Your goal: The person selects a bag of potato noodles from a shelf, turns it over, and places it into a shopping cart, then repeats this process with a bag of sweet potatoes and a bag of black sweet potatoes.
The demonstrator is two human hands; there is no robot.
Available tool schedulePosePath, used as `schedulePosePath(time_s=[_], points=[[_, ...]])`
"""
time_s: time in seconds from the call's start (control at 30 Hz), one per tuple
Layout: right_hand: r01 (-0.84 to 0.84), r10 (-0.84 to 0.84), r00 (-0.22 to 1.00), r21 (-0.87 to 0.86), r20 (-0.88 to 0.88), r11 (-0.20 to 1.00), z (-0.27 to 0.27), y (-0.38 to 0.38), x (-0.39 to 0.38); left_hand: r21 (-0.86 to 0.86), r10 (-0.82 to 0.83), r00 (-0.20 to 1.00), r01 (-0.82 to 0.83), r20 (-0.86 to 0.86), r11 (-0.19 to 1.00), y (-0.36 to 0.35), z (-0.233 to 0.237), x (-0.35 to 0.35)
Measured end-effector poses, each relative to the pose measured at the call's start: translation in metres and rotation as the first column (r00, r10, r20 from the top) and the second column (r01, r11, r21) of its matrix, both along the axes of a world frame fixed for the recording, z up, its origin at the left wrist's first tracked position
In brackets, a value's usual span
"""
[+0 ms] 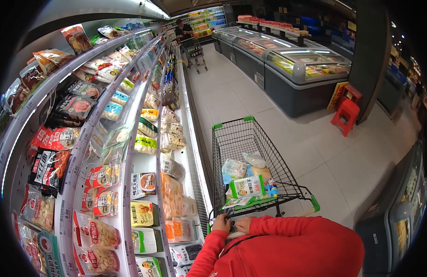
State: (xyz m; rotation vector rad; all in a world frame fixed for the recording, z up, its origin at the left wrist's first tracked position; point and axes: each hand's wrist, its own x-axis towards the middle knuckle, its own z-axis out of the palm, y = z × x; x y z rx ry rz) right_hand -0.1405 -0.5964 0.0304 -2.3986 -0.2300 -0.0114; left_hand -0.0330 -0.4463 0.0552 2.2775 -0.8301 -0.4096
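My left hand [221, 223] is curled at the left end of the shopping cart's handle. Close beside it, my right hand [244, 224] is also bent over the handle, its fingers partly hidden by the red sleeve. A small dark piece shows between the two hands. Ahead of them stands the black wire shopping cart [280, 167] with green corners. Inside it lie a green-and-white food packet [247, 186], a clear pack with a white label [235, 168], a pale bag [254, 159] and a small blue-and-red item [273, 188].
A chilled shelf [125, 184] packed with bagged foods runs along the left. Freezer cases [287, 87] line the right of the aisle, near a red stool [346, 116]. Farther up, a person [183, 31] stands at another cart [195, 56]. More freezers [384, 231] stand at lower right.
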Motion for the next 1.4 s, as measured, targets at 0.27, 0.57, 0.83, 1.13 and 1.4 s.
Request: schedulePosePath(time_s=[0.27,0.57,0.83,1.13,1.4], points=[[0.019,-0.019,0.999,0.004,-0.037,1.0,0.014,0.0,-0.002,-0.042,0.005,1.0,-0.005,-0.002,0.999,0.0,-0.007,0.002],[0.204,-0.211,0.946,0.055,0.245,0.977,0.055,-0.014,-0.003,-0.08,0.011,1.0,-0.01,0.013,0.997,0.001,-0.006,0.002],[0.565,-0.566,0.815,-0.043,-0.128,0.824,-0.012,-0.149,0.022,0.044,0.001,1.0,0.0,-0.018,0.999,-0.003,-0.002,0.003],[0.31,-0.393,0.77,-0.243,-0.503,0.919,-0.127,-0.172,0.027,0.307,-0.043,0.997,0.059,-0.057,0.95,-0.018,0.021,-0.018],[0.674,-0.619,0.697,0.035,-0.363,0.738,-0.153,-0.179,0.047,0.321,0.015,1.0,-0.016,0.006,0.947,-0.016,0.029,-0.024]])
